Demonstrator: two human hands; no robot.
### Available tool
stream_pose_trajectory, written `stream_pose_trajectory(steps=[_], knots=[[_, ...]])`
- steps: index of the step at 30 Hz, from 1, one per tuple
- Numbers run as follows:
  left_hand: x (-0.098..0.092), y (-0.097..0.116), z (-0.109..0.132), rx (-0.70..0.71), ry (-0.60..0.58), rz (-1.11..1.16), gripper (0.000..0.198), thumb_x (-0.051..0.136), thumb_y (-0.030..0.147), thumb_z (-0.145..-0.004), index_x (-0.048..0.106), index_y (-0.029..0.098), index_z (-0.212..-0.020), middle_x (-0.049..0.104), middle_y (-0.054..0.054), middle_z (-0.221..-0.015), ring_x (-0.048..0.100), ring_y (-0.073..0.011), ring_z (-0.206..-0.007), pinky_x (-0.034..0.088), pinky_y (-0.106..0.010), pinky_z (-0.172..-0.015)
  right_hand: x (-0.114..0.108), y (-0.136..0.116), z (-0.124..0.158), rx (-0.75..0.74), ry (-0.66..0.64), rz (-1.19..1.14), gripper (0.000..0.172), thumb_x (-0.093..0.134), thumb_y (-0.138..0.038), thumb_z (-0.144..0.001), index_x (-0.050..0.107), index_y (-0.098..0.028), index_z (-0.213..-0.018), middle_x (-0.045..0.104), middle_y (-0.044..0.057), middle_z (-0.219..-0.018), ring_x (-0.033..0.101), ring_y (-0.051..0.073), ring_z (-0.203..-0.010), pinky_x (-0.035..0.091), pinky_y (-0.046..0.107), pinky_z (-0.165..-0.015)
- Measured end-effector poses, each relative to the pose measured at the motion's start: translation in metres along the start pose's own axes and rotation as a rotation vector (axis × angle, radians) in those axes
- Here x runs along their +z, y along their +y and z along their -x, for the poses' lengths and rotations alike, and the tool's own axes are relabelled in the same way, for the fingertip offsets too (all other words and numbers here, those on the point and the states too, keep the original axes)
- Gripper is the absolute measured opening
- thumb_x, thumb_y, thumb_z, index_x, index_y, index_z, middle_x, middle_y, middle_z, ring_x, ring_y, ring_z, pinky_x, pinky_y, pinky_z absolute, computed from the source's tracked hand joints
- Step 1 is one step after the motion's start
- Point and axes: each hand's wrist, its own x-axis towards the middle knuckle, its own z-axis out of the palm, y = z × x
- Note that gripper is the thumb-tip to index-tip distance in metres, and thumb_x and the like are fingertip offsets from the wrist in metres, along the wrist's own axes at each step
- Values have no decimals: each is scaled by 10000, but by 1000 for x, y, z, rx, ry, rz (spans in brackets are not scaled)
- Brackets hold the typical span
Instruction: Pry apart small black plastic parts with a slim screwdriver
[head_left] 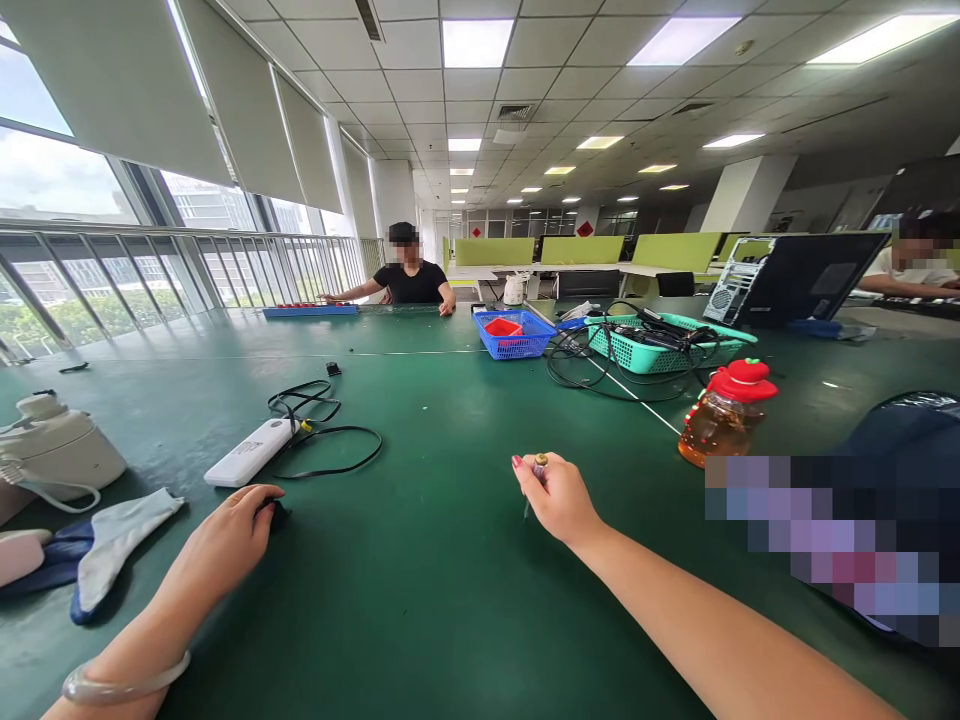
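Observation:
My left hand (225,545) rests on the green table (435,600) at the lower left, fingers curled over a small black object (277,514) that is mostly hidden. My right hand (559,495) is near the middle, closed in a pinch on a small thin tool with a brass-coloured top (539,461); its thin shaft points down under the fingers. A white power bank (251,452) with a black cable (330,440) lies just beyond my left hand.
A white appliance (56,450) and a grey-blue cloth (112,545) lie at the left. A bottle with a red lid (724,415) stands at the right, a blue basket (514,335) and a teal basket (652,345) with cables behind. A person sits across; another at far right.

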Motion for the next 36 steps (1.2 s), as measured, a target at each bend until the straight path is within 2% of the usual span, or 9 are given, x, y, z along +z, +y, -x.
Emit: stream_pose_trajectory(steps=[6, 12, 21, 24, 30, 33, 36], knots=[[1, -1, 0, 3, 17, 11, 389, 309, 308, -893, 613, 180, -1101, 661, -138, -1198, 664, -283, -1012, 509, -400, -869, 0, 0, 0, -19, 2, -7, 501, 331, -391, -981, 267, -224, -512, 417, -21, -432, 461, 139, -492, 376, 266, -590], [3, -1, -1, 47, 26, 10, 409, 292, 323, -894, 620, 165, -1080, 662, -152, -1176, 660, -295, -1020, 513, -414, -877, 0, -1, 0, -33, -4, -11, 500, 326, -390, -986, 255, -223, -519, 405, -27, -422, 452, 139, -474, 376, 273, -599], [3, 0, -1, 28, -14, -2, 469, 274, 363, -913, 603, 156, -1176, 651, -144, -1226, 639, -301, -1086, 489, -426, -944, 0, -3, 1, -35, -3, -34, 506, 333, -393, -984, 224, -219, -522, 371, -32, -413, 433, 134, -462, 379, 268, -603], [2, 0, -1, 35, -9, 9, 457, 295, 355, -915, 621, 155, -1167, 652, -151, -1231, 645, -310, -1070, 492, -436, -929, -1, -4, 1, -34, -6, -27, 502, 335, -391, -984, 235, -217, -524, 380, -32, -416, 458, 138, -478, 379, 263, -612], [0, 2, 2, 11, 28, 1, 432, 336, 361, -904, 636, 192, -1164, 646, -123, -1258, 664, -307, -1017, 522, -417, -850, 1, -4, 1, -70, 16, -5, 490, 356, -354, -980, 232, -216, -526, 353, -36, -414, 425, 130, -460, 377, 265, -586], [0, 4, 3, 14, 28, -12, 434, 320, 353, -909, 639, 195, -1158, 634, -113, -1283, 661, -301, -1022, 518, -414, -856, -3, -1, 1, -155, 122, -2, 461, 393, -304, -967, 299, -221, -523, 397, -28, -440, 443, 137, -482, 389, 276, -584], [0, 4, 3, 15, 11, -27, 446, 301, 352, -915, 638, 192, -1159, 639, -108, -1278, 656, -295, -1044, 511, -402, -878, -13, 4, -1, -329, 346, 14, 295, 436, -259, -945, 532, -228, -668, 572, 16, -617, 540, 168, -611, 437, 320, -678]])
